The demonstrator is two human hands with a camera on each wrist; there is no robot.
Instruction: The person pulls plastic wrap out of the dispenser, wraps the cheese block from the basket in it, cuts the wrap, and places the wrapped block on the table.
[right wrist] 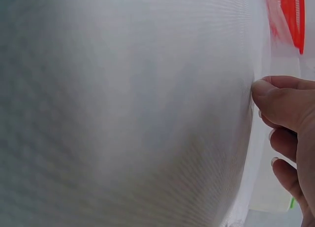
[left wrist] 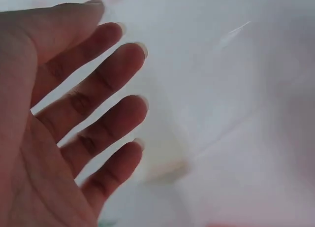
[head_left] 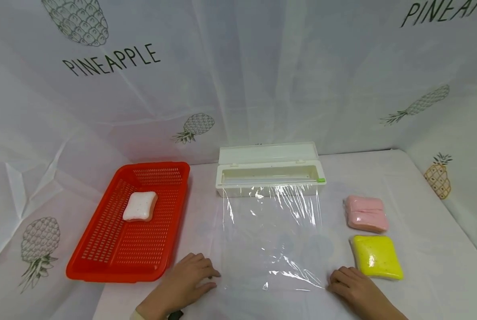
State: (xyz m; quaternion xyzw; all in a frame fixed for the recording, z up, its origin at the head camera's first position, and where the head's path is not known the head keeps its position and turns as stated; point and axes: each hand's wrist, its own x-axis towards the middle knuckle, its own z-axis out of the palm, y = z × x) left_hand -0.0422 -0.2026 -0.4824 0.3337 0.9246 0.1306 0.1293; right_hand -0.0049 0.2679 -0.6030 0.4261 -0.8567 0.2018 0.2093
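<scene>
Only the right wrist view plainly shows right grip pinching film; left grip spreads.

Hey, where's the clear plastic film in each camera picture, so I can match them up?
Head: lower middle, the clear plastic film stretches from the white box towards the right hand.
Left wrist: cannot tell; too blurred.
Right wrist: left and middle, its edge pinched by that hand.
Shared landmark: the red basket, left in the head view, top right in the right wrist view.
</scene>
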